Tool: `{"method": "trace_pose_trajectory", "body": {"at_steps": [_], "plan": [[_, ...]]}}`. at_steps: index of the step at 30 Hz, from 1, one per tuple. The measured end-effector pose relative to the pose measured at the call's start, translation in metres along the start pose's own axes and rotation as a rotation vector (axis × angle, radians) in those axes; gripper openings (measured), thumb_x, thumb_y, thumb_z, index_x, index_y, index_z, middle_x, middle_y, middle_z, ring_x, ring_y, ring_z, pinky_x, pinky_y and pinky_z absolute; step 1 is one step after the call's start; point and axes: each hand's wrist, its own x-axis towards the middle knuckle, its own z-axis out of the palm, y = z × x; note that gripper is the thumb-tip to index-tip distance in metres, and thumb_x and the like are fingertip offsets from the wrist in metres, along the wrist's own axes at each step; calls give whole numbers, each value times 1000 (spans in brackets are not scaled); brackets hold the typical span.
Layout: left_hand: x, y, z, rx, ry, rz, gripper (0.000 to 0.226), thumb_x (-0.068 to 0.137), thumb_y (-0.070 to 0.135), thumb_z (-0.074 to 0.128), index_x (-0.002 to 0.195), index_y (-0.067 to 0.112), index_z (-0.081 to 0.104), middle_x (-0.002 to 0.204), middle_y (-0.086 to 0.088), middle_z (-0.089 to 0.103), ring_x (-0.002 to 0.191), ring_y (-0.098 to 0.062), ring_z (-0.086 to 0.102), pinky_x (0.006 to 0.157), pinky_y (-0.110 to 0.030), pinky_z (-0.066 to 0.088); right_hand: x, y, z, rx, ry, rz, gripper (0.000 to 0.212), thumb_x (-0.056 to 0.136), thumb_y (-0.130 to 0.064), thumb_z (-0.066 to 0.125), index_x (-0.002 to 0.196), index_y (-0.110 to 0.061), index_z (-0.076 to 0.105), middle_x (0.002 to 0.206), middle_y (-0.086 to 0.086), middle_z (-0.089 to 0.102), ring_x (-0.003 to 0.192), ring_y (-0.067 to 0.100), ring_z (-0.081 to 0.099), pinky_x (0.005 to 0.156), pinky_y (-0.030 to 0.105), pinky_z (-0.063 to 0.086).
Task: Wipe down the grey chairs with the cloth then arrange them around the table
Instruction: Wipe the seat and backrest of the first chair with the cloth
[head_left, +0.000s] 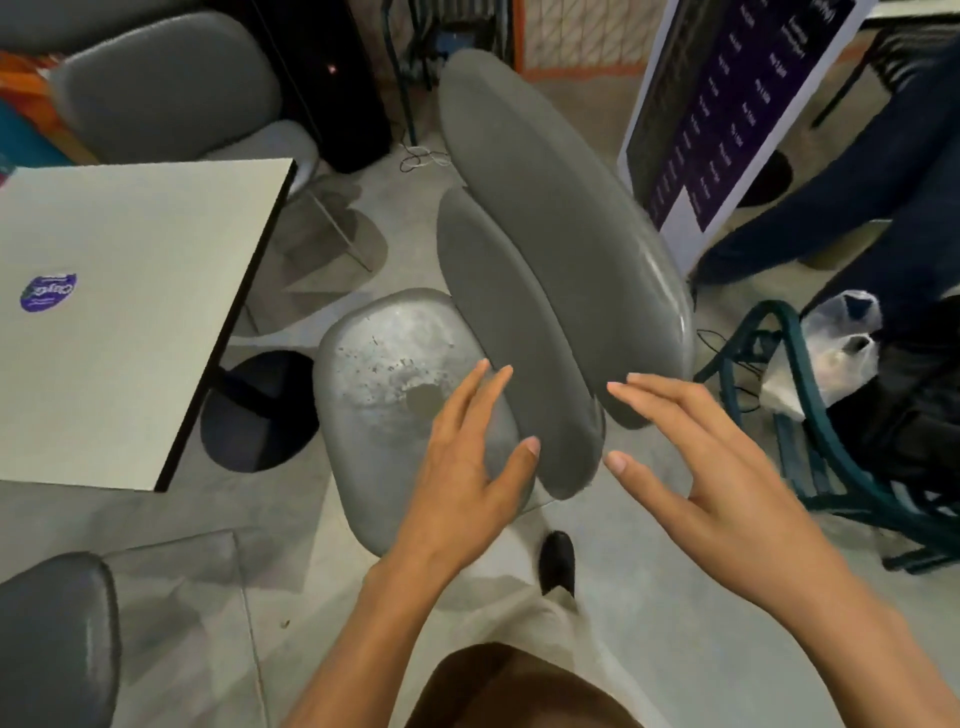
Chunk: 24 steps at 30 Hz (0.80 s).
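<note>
A grey chair stands in front of me, with its dusty, scuffed seat (384, 384) toward the table and its padded backrest (514, 343) edge-on. Behind it rises a second grey chair back (561, 218). My left hand (467, 467) hovers open over the seat, just left of the backrest's near end. My right hand (711, 467) is open on the other side of that end, fingers spread. Neither hand holds anything. The white square table (130, 291) is on the left. No cloth is in view.
Another grey chair (166, 88) stands behind the table, and a grey chair edge (57, 639) shows at bottom left. A purple signboard (727, 114) leans at the upper right. A green metal frame (831, 441), a plastic bag (836, 338) and a person's dark-clothed legs (857, 208) crowd the right.
</note>
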Motion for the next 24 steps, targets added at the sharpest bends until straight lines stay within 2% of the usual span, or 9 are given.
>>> {"method": "trace_pose_trajectory", "body": {"at_steps": [3,5,7,10,13,16,18,22,24], "plan": [[30,15,3,26,64,-38,63,100,49,55,156,49,24,166,28,10,151,9,6,121,-26,17,40,12,-24,-40,-42,-70,55,96,-60,48,149,-49,37,145,-31,32,118,-9,43,90,26,49],[49,26,3,22,98,-51,64,102,45,57,156,48,24,165,30,8,150,12,4,116,-18,13,66,21,-36,-61,-56,-125,52,98,-62,46,148,-47,38,147,-28,33,130,-9,36,100,27,43],[71,37,4,19,128,-47,64,101,42,59,156,47,25,164,31,9,150,12,6,114,-14,14,94,31,-48,-79,-45,-182,51,100,-63,42,148,-43,43,148,-24,36,139,-2,33,105,26,35],[100,48,4,40,149,-71,65,101,43,59,157,44,27,165,27,12,152,6,11,120,-25,21,129,42,-62,-60,-50,-212,52,100,-58,47,146,-35,49,148,-17,41,140,4,37,108,29,37],[123,55,6,4,222,-89,65,100,42,61,157,43,29,165,26,15,152,5,14,123,-39,29,161,52,-69,-42,-72,-269,51,100,-57,48,146,-35,51,150,-16,40,143,7,35,113,30,34],[143,63,12,-8,274,-137,66,99,45,61,156,46,28,164,29,15,152,2,17,110,-51,47,197,63,-78,-38,-151,-310,54,97,-59,45,146,-37,48,152,-18,37,145,4,30,114,24,26],[157,69,18,-2,317,-170,66,99,47,60,156,48,27,164,29,14,152,2,18,107,-52,50,220,73,-85,-28,-195,-348,54,99,-58,46,148,-37,47,153,-20,34,145,1,27,111,16,21],[181,86,37,4,406,-246,67,100,43,62,158,42,28,165,26,14,153,2,16,114,-48,43,261,95,-98,-8,-282,-440,55,98,-59,47,149,-39,43,153,-22,30,140,-9,22,104,4,16],[193,98,48,14,466,-304,68,100,42,62,159,38,29,166,25,14,153,2,16,119,-46,37,281,105,-107,-2,-327,-486,57,96,-59,46,149,-39,44,153,-22,30,138,-11,21,101,3,17]]}}
